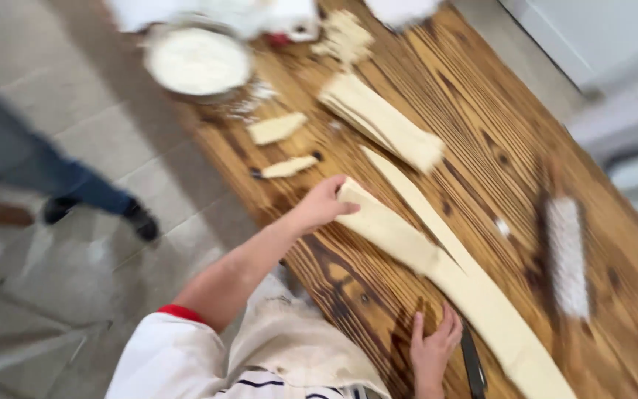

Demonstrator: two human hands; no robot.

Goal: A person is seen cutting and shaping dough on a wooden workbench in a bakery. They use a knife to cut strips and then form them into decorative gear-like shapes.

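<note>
Wooden tabletop (481, 140) carries a dough strip (437, 266); left hand (324, 203) pinches its far end to lift it, right hand (432, 347) lies flat and open near the edge, steadying.

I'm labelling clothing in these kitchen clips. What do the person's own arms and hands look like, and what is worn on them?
Both hands are bare: no gloves, rings or watch show on the left hand or the right hand. The left arm is uncovered from the wrist up to a short white sleeve edged with a red band. Only the right hand and wrist are in view.
</note>
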